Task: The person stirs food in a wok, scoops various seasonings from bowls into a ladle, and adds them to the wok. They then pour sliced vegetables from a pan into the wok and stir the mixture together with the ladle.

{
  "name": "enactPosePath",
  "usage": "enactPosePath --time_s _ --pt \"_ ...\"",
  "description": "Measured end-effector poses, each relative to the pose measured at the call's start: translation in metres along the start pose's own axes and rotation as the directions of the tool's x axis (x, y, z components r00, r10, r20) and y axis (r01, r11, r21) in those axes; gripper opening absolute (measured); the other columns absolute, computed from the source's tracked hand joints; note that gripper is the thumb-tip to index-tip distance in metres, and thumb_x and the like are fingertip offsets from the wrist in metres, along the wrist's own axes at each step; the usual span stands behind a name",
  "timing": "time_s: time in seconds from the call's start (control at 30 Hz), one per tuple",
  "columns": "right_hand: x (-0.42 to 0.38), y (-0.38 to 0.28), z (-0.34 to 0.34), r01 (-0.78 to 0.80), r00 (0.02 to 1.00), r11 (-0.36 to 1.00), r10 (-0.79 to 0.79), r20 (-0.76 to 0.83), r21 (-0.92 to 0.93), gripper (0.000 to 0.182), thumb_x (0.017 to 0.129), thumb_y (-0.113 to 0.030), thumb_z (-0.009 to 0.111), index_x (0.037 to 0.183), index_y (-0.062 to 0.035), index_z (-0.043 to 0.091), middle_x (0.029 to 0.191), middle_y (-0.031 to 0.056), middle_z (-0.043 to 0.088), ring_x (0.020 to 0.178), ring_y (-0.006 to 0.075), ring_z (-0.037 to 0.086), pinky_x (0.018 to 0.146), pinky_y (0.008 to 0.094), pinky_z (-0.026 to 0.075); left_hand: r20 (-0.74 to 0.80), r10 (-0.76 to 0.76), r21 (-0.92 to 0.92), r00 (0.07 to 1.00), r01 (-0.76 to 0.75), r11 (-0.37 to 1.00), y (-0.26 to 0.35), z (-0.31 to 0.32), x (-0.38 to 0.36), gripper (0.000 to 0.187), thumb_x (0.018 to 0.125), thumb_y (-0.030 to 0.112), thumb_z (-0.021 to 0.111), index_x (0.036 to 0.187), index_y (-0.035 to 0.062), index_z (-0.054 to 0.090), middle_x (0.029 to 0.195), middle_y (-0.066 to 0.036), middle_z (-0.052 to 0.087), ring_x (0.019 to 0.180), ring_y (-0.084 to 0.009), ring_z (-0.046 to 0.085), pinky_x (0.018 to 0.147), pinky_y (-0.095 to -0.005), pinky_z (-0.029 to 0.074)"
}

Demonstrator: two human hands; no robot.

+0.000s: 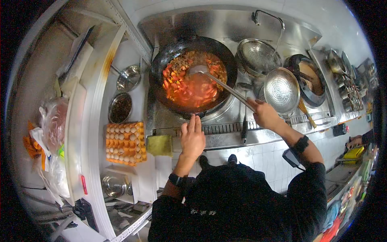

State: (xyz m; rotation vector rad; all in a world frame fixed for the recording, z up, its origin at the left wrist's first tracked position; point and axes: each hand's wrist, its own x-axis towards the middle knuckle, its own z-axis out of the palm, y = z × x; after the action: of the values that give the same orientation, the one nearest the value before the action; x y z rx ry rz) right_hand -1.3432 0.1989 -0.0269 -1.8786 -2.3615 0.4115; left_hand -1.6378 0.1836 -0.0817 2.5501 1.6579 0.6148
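Observation:
My right hand (266,114) is closed around the long metal handle of a wok ladle (229,89). The ladle's head rests among tomato pieces and red sauce (197,90) inside a large black wok (162,97). Brownish bits, possibly minced meat, lie along the far left side of the food. Below the wok's near edge is my left hand (192,139), palm down with its fingers stretched forward. Its fingertips are right at the wok's near rim and small handle.
A strainer (282,90) sits right of the wok, with another strainer (258,54) behind it under a faucet (270,16). Farther right is a second dark wok (316,97). Egg trays (125,143) and a green cloth (159,145) lie left. Another person's hand (354,141) shows far right.

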Motion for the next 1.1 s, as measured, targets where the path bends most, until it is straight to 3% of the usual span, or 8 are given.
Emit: enactPosePath --time_s 0.23,0.4,0.53,0.63,0.77,0.8,0.83,1.1 --pt "-0.061 -0.004 0.034 0.045 0.969 0.963 0.023 -0.247 0.267 0.061 0.073 0.003 0.053 0.13 -0.0005 0.032 0.102 0.0249 0.053 0.083 0.0414 0.057 0.072 0.0461 0.048 0.001 -0.012 -0.017 1.0 0.012 1.0 0.002 0.001 0.001 0.059 0.071 0.013 0.063 0.123 -0.0043 0.045 0.128 -0.016 0.045 0.103 -0.0328 0.042 0.091 -0.0392 0.038" --pt "-0.086 0.0 0.131 -0.066 0.972 0.876 0.165 -0.168 0.477 0.06 0.076 0.001 0.056 0.13 -0.0003 0.03 0.104 0.0256 0.053 0.091 0.0433 0.055 0.078 0.0448 0.047 -0.074 0.021 0.032 0.997 -0.019 0.999 -0.003 0.006 0.003 0.051 0.069 0.012 0.063 0.117 -0.0016 0.051 0.123 -0.014 0.049 0.102 -0.0318 0.044 0.087 -0.0405 0.039" --pt "-0.077 -0.021 0.09 0.008 0.971 0.837 0.123 -0.203 0.547 0.054 0.077 0.002 0.055 0.127 0.0 0.035 0.088 0.0219 0.058 0.077 0.0367 0.06 0.069 0.0407 0.05 -0.213 0.104 -0.047 0.972 -0.116 0.992 -0.013 0.006 0.019 0.027 0.074 0.009 0.059 0.099 0.0006 0.057 0.106 -0.015 0.056 0.093 -0.0327 0.05 0.083 -0.0417 0.042" --pt "-0.075 -0.05 -0.001 -0.45 0.88 0.104 0.222 0.42 0.887 0.042 0.081 -0.002 0.052 0.121 -0.001 0.043 0.065 0.0075 0.052 0.044 0.0108 0.049 0.036 0.0261 0.039 -0.123 0.082 -0.117 0.989 -0.096 0.989 -0.019 0.011 0.033 0.008 0.075 0.006 0.055 0.082 0.0019 0.056 0.086 -0.012 0.057 0.084 -0.0299 0.052 0.076 -0.0396 0.042" --pt "-0.067 -0.038 0.005 -0.329 0.907 -0.627 0.0 0.422 0.706 0.041 0.079 0.0 0.051 0.119 -0.0039 0.044 0.06 0.0034 0.047 0.04 0.0107 0.043 0.032 0.0248 0.034 -0.107 0.047 -0.155 0.993 -0.063 0.986 -0.02 0.017 0.041 0.005 0.077 0.009 0.056 0.079 0.0046 0.055 0.081 -0.013 0.056 0.08 -0.0318 0.052 0.071 -0.0419 0.042" --pt "-0.065 -0.029 0.034 -0.372 0.901 -0.346 0.086 0.424 0.861 0.04 0.082 -0.003 0.051 0.121 -0.0021 0.041 0.063 0.0044 0.048 0.039 0.0109 0.043 0.033 0.025 0.036 -0.107 0.047 -0.189 0.993 -0.067 0.98 -0.022 0.019 0.043 0.005 0.078 0.009 0.056 0.078 0.0048 0.055 0.081 -0.013 0.056 0.08 -0.0321 0.052 0.07 -0.0423 0.042" --pt "-0.063 -0.048 0.047 -0.307 0.928 0.205 0.282 0.244 0.929 0.042 0.085 -0.005 0.05 0.125 0.0001 0.036 0.062 0.0045 0.048 0.039 0.0113 0.043 0.034 0.0251 0.037 -0.106 0.043 -0.222 0.993 -0.066 0.973 -0.023 0.021 0.045 0.004 0.078 0.009 0.056 0.078 0.0049 0.054 0.08 -0.013 0.055 0.079 -0.0323 0.053 0.069 -0.0426 0.042" --pt "-0.069 -0.044 0.0 -0.312 0.93 0.119 0.239 0.278 0.943 0.04 0.084 -0.001 0.05 0.123 -0.0013 0.039 0.069 0.0049 0.051 0.039 0.0115 0.047 0.032 0.025 0.038 -0.064 0.036 -0.334 0.997 -0.055 0.941 -0.018 -0.003 0.045 0.009 0.08 0.006 0.054 0.078 0.0006 0.048 0.077 -0.02 0.052 0.077 -0.041 0.049 0.067 -0.0477 0.038"
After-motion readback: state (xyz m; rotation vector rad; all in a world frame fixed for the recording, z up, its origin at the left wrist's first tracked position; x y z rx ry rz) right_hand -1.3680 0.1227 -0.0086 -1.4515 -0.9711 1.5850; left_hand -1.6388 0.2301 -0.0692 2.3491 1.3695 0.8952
